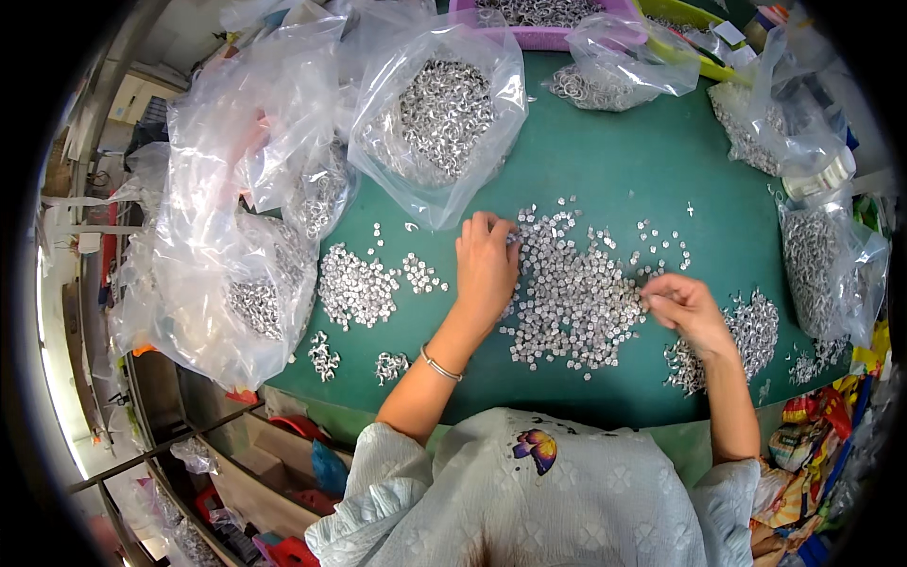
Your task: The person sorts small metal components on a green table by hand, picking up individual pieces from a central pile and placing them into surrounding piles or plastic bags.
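Note:
A wide pile of small silver metal pieces [576, 293] is spread over the middle of the green table. At its upper left edge, my left hand [487, 265] rests with the fingers curled and pressed together; whatever is between the fingertips is hidden. On the opposite side of the pile, my right hand [690, 312] holds thumb and forefinger in a pinch, slightly blurred, and anything in it is too small to name. Just beyond that hand lies a heap of shiny curved metal pieces [753, 331]. Left of my left forearm is a smaller pile of silver pieces [357, 286].
An opened clear bag of metal rings [444, 118] stands ahead of my left hand. More plastic bags [255, 180] crowd the left. A purple tray [539, 38] and a yellow-green tray [713, 66] line the back. Another filled bag [817, 265] sits at right.

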Available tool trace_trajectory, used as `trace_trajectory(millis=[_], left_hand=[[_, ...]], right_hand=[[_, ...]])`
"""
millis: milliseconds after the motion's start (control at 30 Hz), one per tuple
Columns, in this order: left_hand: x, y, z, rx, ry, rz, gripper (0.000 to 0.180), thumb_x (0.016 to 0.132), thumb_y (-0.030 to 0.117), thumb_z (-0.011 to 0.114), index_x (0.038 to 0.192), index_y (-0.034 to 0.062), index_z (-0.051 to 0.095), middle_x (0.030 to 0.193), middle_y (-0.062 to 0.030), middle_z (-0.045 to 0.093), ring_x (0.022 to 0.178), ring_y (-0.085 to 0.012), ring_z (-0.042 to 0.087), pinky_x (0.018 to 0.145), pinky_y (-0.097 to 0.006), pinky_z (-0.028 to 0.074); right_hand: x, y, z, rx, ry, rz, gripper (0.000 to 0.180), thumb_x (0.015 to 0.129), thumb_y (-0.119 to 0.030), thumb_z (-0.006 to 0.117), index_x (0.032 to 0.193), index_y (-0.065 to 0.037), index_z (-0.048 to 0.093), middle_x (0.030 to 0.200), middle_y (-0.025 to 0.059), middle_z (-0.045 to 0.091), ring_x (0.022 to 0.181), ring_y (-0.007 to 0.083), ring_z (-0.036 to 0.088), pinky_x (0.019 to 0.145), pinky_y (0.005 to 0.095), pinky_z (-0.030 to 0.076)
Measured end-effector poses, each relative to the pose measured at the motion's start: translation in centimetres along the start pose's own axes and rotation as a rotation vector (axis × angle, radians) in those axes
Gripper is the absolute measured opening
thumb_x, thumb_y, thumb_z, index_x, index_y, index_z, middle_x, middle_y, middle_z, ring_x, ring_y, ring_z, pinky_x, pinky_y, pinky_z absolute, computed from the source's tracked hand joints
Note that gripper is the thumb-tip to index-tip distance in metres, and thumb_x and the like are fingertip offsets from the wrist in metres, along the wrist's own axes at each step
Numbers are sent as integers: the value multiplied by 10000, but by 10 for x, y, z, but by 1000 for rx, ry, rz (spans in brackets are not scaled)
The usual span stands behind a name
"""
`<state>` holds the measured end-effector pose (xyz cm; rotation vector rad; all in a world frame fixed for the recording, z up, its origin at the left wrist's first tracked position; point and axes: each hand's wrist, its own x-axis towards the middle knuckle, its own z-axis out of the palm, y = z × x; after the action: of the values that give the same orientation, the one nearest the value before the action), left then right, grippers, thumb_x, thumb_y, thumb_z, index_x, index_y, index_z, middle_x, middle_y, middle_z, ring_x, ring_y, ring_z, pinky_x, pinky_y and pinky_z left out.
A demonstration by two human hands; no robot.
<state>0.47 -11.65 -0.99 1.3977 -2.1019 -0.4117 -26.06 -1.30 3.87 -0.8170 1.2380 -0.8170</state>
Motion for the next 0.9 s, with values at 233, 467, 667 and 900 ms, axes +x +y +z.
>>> trace_trajectory(millis=[233, 467, 667, 900], left_hand=[[1, -10, 3, 10, -38, 22, 142, 682, 21, 654, 816, 41, 613, 875, -96, 537, 849, -279, 520, 700, -378, 406], [1, -10, 4, -9, -34, 60, 124, 694, 13, 637, 815, 12, 613, 880, -118, 541, 859, -294, 518, 727, -389, 417], [0, -17, 8, -45, 71, 148, 75, 740, -14, 599, 815, -12, 592, 875, -147, 538, 845, -319, 509, 746, -389, 416], [-24, 71, 18, -532, -181, 69, 87, 812, -12, 588, 899, -7, 596, 863, -137, 612, 749, -230, 610, 655, -287, 480]], right_hand=[[-59, 7, -36, -951, 253, -72, 113, 746, 52, 640, 841, 29, 584, 737, 63, 560, 584, 134, 485, 526, 279, 388], [-73, 11, -43, -893, 441, -54, 105, 751, 20, 631, 784, 41, 534, 692, 119, 531, 580, 178, 477, 537, 311, 385], [-79, 36, -66, -445, 552, -159, 150, 930, -132, 462, 906, -30, 569, 646, -43, 441, 573, 72, 371, 528, 211, 304], [-95, 43, -55, 316, 432, -219, 218, 952, -166, 438, 980, 5, 570, 723, -8, 453, 590, 67, 387, 510, 200, 306]])
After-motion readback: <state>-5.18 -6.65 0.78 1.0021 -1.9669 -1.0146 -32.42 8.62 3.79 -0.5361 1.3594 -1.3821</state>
